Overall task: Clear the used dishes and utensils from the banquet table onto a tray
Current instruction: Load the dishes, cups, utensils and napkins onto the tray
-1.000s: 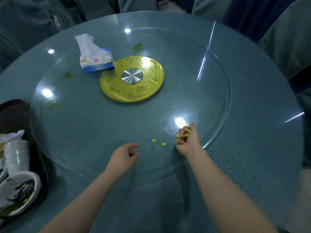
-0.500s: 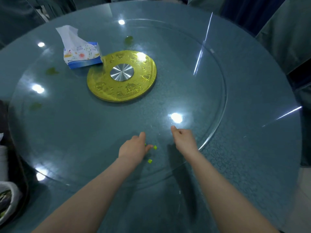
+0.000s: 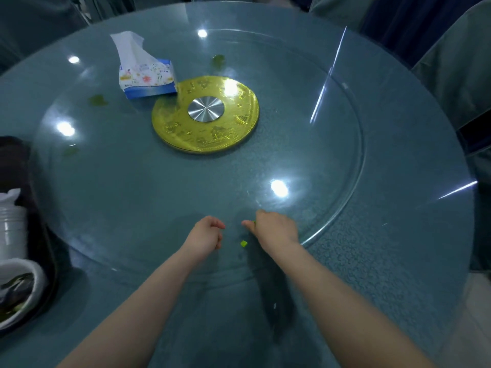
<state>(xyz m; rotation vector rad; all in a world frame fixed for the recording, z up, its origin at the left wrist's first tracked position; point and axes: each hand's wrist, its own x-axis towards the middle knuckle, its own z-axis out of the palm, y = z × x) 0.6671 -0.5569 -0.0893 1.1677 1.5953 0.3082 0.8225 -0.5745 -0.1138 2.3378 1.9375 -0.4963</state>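
On the glass turntable near me lies one small green food bit, between my two hands. My right hand is curled with its back up and holds green food bits; one shows at its thumb tip. My left hand hovers just left of the loose bit, fingers curled inward; I cannot see whether anything is between them. At the left edge stands a dark tray that carries stacked white cups and a white bowl with dark leftovers.
A gold disc with a steel hub marks the turntable's centre. A tissue box stands behind it on the left. Green smears dot the far glass. Covered chairs ring the round table.
Both hands drew together over the loose bits. Two bits lay on the glass before and one lies there now. The view shifted right, then back left.
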